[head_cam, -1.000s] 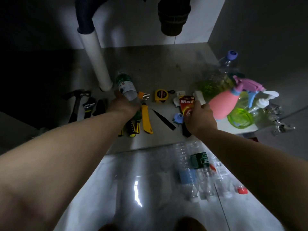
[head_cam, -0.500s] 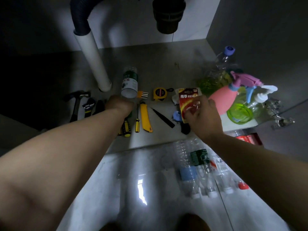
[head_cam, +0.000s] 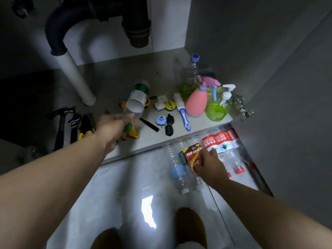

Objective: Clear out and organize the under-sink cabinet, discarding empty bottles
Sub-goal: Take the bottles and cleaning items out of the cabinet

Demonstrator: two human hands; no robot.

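Observation:
My left hand (head_cam: 112, 125) grips a clear plastic bottle (head_cam: 137, 99) with a green and white label, held tilted above the cabinet floor (head_cam: 115, 81), its base pointing toward the back. My right hand (head_cam: 208, 163) holds a red and yellow packet (head_cam: 193, 155) low over a row of empty clear bottles (head_cam: 177, 169) lying on the tiled floor in front of the cabinet. Two of those bottles carry red labels (head_cam: 220, 141). At the cabinet's right stand a pink spray bottle (head_cam: 196, 102), a green pump bottle (head_cam: 218, 108) and a tall bottle with green liquid (head_cam: 189, 81).
Hammer (head_cam: 60, 126), wrench (head_cam: 73, 127) and pliers (head_cam: 85, 128) lie left on the cabinet floor. A blue-handled brush (head_cam: 184, 115), a blue fitting (head_cam: 160, 120), a black piece (head_cam: 169, 125) and a yellow cutter (head_cam: 133, 133) lie near the front edge. A white drain pipe (head_cam: 75, 78) stands at back left. The cabinet door (head_cam: 287, 123) is at right.
My right hand carried the red packet out of the cabinet, down over the bottles on the floor. My left hand lifted and tilted the labelled bottle toward the front.

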